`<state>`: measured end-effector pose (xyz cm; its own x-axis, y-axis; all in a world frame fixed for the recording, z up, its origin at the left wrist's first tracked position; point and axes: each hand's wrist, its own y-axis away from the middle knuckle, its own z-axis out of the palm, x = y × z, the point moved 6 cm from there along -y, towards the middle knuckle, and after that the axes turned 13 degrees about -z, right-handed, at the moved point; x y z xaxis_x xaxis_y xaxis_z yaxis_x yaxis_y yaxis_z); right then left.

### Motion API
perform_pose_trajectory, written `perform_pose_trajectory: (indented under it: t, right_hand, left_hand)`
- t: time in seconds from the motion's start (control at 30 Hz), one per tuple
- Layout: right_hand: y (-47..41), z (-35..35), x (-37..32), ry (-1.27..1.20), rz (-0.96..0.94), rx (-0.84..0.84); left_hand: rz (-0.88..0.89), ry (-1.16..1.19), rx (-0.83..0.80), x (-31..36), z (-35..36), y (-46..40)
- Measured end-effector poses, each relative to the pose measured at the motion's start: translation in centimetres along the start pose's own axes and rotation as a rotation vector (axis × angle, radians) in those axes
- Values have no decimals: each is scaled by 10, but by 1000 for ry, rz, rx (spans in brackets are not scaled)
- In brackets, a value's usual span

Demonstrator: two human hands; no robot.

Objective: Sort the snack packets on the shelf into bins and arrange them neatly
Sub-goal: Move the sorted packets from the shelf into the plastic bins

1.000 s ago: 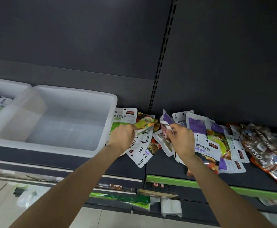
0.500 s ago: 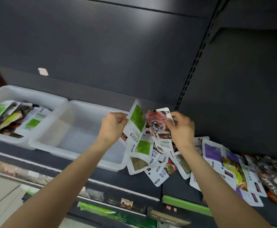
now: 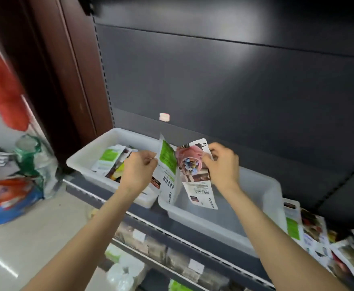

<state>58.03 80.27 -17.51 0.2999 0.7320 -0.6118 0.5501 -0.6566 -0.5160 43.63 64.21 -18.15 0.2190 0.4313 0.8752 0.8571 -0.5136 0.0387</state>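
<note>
both hands hold packets up over the seam between 2 white bins on the shelf (image 3: 100, 186), and the coming move turns on which bin lies under which hand. taking the near bin (image 3: 262, 208) as the landmark: the left hand (image 3: 137, 174) hangs just past this bin's left rim, over the right end of the far bin (image 3: 83, 157), its fingers curled around the left edge of a green-labelled packet (image 3: 167, 164); that packet hangs with its long axis roughly vertical, its lower end dipping to the near bin's left front corner. the right hand (image 3: 223, 164) is above the near bin's left part, its fingers pinching the top right edge of a pink-pictured packet (image 3: 193, 164), which also hangs long axis down, its bottom edge inside the near bin's opening. the 2 packets touch or overlap along their inner edges; more packets may sit behind them, but i cannot tell. the far bin already holds green-labelled packets (image 3: 109, 158), so i judge the green one belongs there, and the left hand is the nearer one for it. the near bin looks bare where its floor shows, so the pink packet can likely drop straight down from the right hand. the unsorted heap (image 3: 319, 234) lies on the shelf to the right of the near bin, well apart from both hands.
</note>
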Motion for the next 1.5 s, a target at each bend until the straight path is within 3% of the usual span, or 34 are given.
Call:
perform_pose_trajectory:
  t: [0.23, 0.47, 0.6, 0.7, 0.77, 0.83, 0.9, 1.03, 1.27, 1.5]
  right_hand:
    - [-39, 110, -67, -11, -7, 12]
    - [-80, 177, -51, 190, 30, -74]
    - [-82, 213, -37, 338, -9, -223]
    - [-64, 248, -33, 413, -72, -415]
    - [-49, 272, -25, 416, -80, -560]
    - [-37, 291, -11, 308, 41, -722]
    - [-27, 301, -6, 211, 167, -817]
    - [-23, 297, -10, 193, 243, -758]
    - [-21, 238, -29, 101, 298, -350]
    - [17, 135, -12, 205, 389, -79]
  left_hand:
    - [-71, -48, 26, -49, -78, -81]
    - [-95, -191, 47, -67, -87, -166]
    - [-72, -389, 42, -81, -78, -206]
    - [100, -874, 22, -89, -64, -210]
    - [225, -1046, -78, -107, -49, -207]
    - [298, -1106, -183, -130, -37, -209]
    - [263, -1097, -305, -154, -32, -217]
    - [140, -975, -416, -169, -40, -230]
    - [202, -560, -280, -118, -39, -222]
    - [362, -393, -402, -61, 31, -153]
